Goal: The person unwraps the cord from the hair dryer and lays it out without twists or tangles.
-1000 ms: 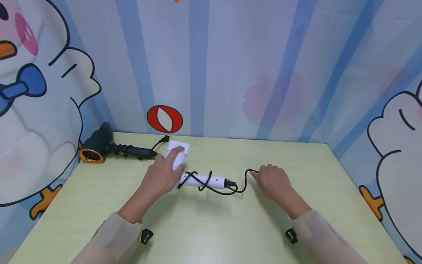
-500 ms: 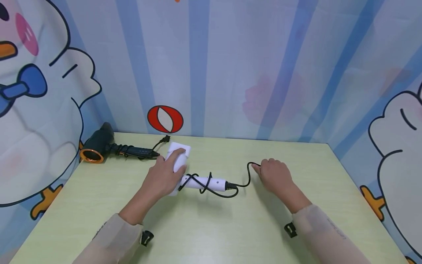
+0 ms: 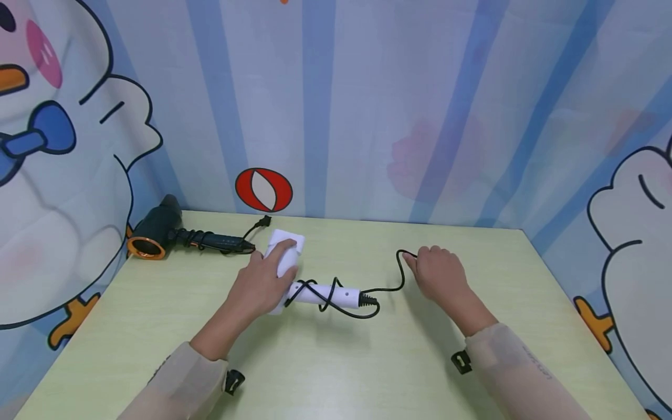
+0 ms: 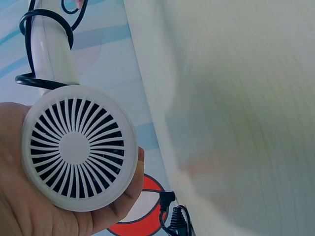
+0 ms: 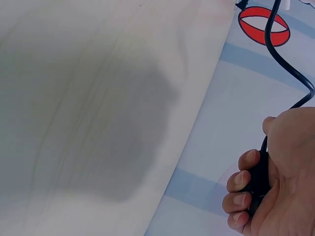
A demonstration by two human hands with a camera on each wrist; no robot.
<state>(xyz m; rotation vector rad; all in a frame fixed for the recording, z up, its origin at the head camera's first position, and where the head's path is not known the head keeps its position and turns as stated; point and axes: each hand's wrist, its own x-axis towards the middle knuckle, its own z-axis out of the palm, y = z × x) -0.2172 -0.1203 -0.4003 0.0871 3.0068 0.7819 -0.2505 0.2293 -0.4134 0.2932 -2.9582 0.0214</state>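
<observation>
Left hand curls round white hair dryer; right hand grips its cord.

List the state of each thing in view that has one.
White dryer: held by its head, handle pointing right.
White dryer's cord: partly wound round the handle, rest unwound, leading right.
Black dryer: lying on the table.
Black dryer's cord: mostly wound up.
Black dryer's plug: free, not plugged in.
Left grip: holding the white dryer.
Right grip: holding the white dryer's cord.
</observation>
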